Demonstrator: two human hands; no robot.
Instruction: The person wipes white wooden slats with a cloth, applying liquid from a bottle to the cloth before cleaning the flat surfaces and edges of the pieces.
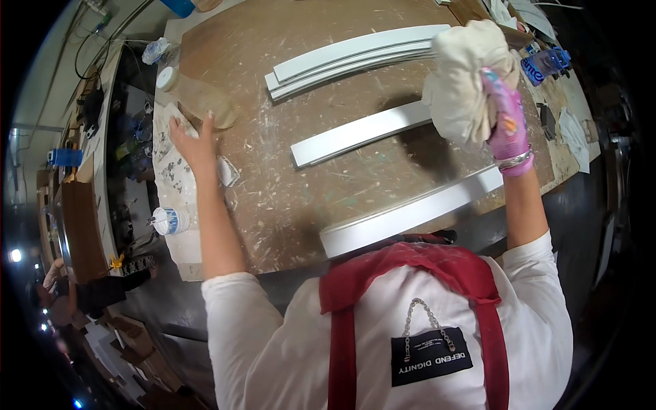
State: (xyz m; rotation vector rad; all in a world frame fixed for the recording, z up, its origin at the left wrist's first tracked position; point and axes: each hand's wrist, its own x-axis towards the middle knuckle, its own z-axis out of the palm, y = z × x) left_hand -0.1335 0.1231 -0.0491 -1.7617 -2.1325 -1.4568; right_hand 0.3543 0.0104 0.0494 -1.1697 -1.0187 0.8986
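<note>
My left hand [195,142] is bare, with its thumb and fingers apart over the left side of the table. Just beyond its fingertips lies a translucent squeeze bottle [203,98] with a white cap; I cannot tell whether they touch. My right hand [511,130], in a pink patterned glove, grips a bunched cream cloth [466,82] at the far right. Under and beside the cloth runs a white strip [362,133], its right end hidden. A stack of white strips [355,58] lies farther back, and another white strip [410,208] lies along the near edge.
The brown worktop [266,184] is scratched and paint-spotted. At its left edge stand a small white tub [169,221] and a stained paper sheet [174,167]. A blue bottle [544,65] and a dark block [547,121] sit at the right. Another person [75,294] is at far left.
</note>
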